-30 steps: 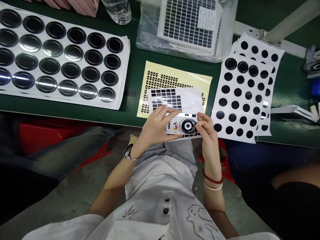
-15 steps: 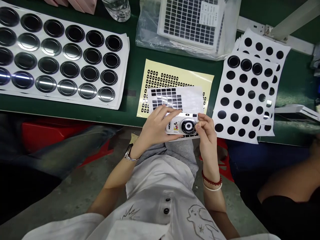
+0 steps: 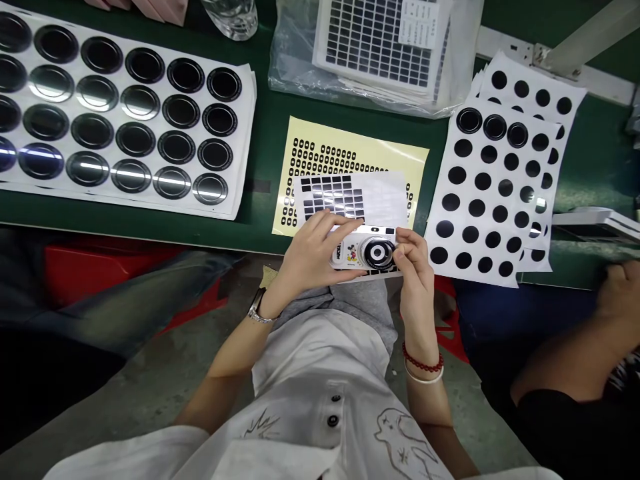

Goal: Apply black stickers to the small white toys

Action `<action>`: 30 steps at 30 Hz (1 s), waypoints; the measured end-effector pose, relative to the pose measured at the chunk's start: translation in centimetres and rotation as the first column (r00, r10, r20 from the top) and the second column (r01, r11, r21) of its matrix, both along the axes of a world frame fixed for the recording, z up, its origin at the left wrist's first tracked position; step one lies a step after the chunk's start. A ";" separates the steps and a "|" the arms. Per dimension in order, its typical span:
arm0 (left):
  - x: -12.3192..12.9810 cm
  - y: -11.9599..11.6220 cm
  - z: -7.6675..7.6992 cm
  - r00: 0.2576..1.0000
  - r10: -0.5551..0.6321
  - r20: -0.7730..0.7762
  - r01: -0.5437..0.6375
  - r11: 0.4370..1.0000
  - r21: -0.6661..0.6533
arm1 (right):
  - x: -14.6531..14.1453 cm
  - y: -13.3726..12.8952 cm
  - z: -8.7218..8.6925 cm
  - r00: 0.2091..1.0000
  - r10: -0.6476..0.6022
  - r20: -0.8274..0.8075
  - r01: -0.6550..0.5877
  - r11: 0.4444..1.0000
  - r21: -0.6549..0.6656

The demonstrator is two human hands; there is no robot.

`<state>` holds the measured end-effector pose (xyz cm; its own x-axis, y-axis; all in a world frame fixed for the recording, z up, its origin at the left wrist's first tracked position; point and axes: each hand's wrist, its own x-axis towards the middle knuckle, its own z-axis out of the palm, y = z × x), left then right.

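Note:
A small white camera (image 3: 353, 254) with a cartoon print and a round black-and-silver lens is held at the table's front edge. My left hand (image 3: 313, 250) grips its left end, thumb below and fingers along the top. At the right end, the bent fingers of my right hand (image 3: 414, 260) touch the camera beside the lens. Just behind it lies a white sheet with black rectangular stickers (image 3: 385, 197), partly covered by my left hand and the camera. Beneath that sheet is a yellow sheet (image 3: 400, 152) of small black stickers.
Large round black stickers fill a sheet (image 3: 245, 133) at left. More sheets with black dots (image 3: 473, 227) lie at right, near a white device (image 3: 600, 220). Behind are a plastic bag (image 3: 295, 60) holding sticker sheets and a clear cup (image 3: 233, 17). Another person's hand (image 3: 620, 300) shows at right.
The other person's hand at right has come further into view near the table edge. My fingers by the lens have shifted very slightly; my left hand keeps its grip on the camera.

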<state>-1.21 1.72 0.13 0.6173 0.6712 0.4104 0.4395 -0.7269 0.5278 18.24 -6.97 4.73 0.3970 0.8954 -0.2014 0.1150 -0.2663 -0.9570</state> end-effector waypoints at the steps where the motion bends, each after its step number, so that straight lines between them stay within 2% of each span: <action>1: 0.0 0.0 0.0 1.000 0.002 -0.002 -0.002 1.000 0.006 | 0.0 0.0 0.0 1.000 0.004 -0.001 -0.004 1.000 -0.004; 9: 0.2 0.2 -0.2 0.999 0.003 0.043 -0.006 0.998 0.064 | 0.3 0.2 0.2 0.991 0.052 0.123 -0.050 0.999 -0.022; 30: 0.2 0.2 -0.4 0.999 0.002 0.053 -0.006 0.997 0.075 | 0.8 0.9 -0.1 0.997 0.034 0.069 -0.035 0.999 0.017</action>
